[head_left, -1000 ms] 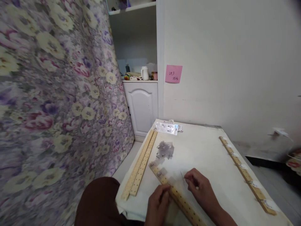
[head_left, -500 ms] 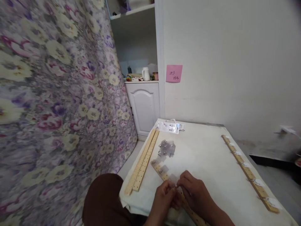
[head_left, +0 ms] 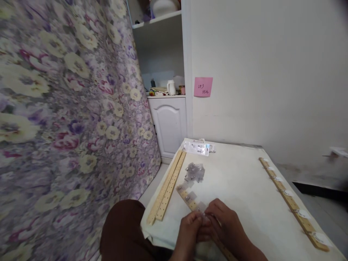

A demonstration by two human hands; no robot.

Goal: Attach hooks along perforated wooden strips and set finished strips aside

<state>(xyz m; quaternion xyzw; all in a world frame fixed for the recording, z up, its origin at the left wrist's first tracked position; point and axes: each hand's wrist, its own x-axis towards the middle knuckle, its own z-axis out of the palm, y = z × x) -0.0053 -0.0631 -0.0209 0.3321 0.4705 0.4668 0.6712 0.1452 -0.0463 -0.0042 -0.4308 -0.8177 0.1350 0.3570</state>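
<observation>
My left hand [head_left: 190, 228] and my right hand [head_left: 221, 219] meet over a perforated wooden strip [head_left: 182, 195] that lies slantwise at the table's front. Both hands are closed, fingertips pinched together around something small at the strip. Their fingers hide most of it, so I cannot make out what it is. A clear plastic square [head_left: 200, 207] shows just beyond the fingertips. Another clear square [head_left: 190, 197] with a dark metal bit rests farther up the strip. Behind the strip is a pile of clear squares with small metal parts [head_left: 195, 172].
Two pale perforated strips [head_left: 167, 188] lie along the table's left side. A strip bearing several white round pieces [head_left: 295, 206] runs along the right edge. Clear packaging [head_left: 195, 148] sits at the back left. My brown-clad knee [head_left: 122, 228] is beside the table's left corner.
The view has shifted slightly, so everything appears a little farther right and lower. My hands stay together at the same place on the strip, with the left fingers drawn closer to the right.
</observation>
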